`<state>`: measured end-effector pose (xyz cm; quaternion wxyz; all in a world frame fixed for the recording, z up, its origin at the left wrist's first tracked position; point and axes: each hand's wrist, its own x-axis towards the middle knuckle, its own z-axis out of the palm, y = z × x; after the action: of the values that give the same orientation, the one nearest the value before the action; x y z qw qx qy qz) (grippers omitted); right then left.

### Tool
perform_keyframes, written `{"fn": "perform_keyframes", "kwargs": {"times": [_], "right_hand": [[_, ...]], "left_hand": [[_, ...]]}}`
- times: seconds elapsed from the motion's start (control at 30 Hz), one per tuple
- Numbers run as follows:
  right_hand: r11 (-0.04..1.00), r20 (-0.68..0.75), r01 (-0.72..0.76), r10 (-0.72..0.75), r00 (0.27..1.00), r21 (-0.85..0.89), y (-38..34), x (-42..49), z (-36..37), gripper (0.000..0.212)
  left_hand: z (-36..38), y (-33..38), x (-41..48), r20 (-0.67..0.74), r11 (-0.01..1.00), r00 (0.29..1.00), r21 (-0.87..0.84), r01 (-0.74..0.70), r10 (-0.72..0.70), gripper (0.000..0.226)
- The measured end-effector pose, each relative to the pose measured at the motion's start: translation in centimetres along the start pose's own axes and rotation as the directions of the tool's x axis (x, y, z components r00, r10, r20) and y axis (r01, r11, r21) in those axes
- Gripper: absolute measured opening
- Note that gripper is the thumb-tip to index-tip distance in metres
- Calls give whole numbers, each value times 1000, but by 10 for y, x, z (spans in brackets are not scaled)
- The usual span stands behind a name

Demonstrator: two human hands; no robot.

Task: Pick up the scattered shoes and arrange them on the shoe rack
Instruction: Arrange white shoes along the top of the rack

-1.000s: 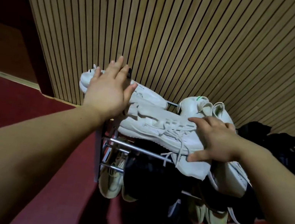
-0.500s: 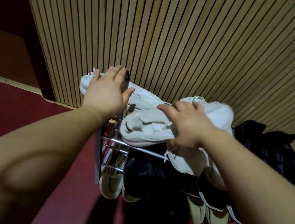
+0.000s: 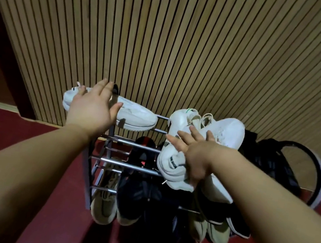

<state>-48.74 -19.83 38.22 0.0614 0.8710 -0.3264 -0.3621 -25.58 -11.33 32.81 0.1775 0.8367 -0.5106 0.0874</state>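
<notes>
Both grips spread, holding nothing: left hand (image 3: 91, 112) over sneaker (image 3: 137, 117), right hand (image 3: 196, 157) over white shoes (image 3: 227, 132) piled atop rack (image 3: 126, 165).

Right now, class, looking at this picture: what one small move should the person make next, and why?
Probably grip the front white sneaker with the right hand and slide it left. It overhangs the front rail of the shoe rack, piled against other white shoes, while the top rails to its left lie bare. The hand is open over it.
</notes>
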Motion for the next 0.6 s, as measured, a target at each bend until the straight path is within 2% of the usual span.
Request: {"fn": "perform_keyframes", "kwargs": {"times": [0.1, 0.2, 0.33, 0.4, 0.47, 0.53, 0.6], "right_hand": [[991, -107, 55, -69, 992, -125, 2, -7, -2, 99], [962, -89, 89, -115, 989, -258, 15, -16, -7, 83], [948, 169, 59, -6, 986, -314, 18, -15, -8, 71], [964, 286, 56, 22, 958, -261, 19, -9, -25, 64], [1000, 305, 15, -19, 952, 14, 16, -1, -47, 58], [977, 95, 11, -31, 995, 212, 7, 12, -60, 60], [970, -224, 26, 30, 974, 243, -9, 36, -62, 67]], "left_hand": [[-3, 3, -1, 9, 1000, 1000, -6, 22, -22, 60], [-4, 4, -1, 13, 999, 999, -13, 36, -35, 59], [-2, 1, 0, 17, 999, 1000, -22, 25, -25, 59], [-1, 0, 0, 16, 999, 1000, -27, 21, -20, 59], [-1, -1, 0, 13, 999, 1000, -36, 19, -19, 59], [-2, 0, 0, 13, 998, 1000, -55, 18, -17, 58], [-2, 1, 0, 18, 996, 999, -78, 30, -29, 57]]}}
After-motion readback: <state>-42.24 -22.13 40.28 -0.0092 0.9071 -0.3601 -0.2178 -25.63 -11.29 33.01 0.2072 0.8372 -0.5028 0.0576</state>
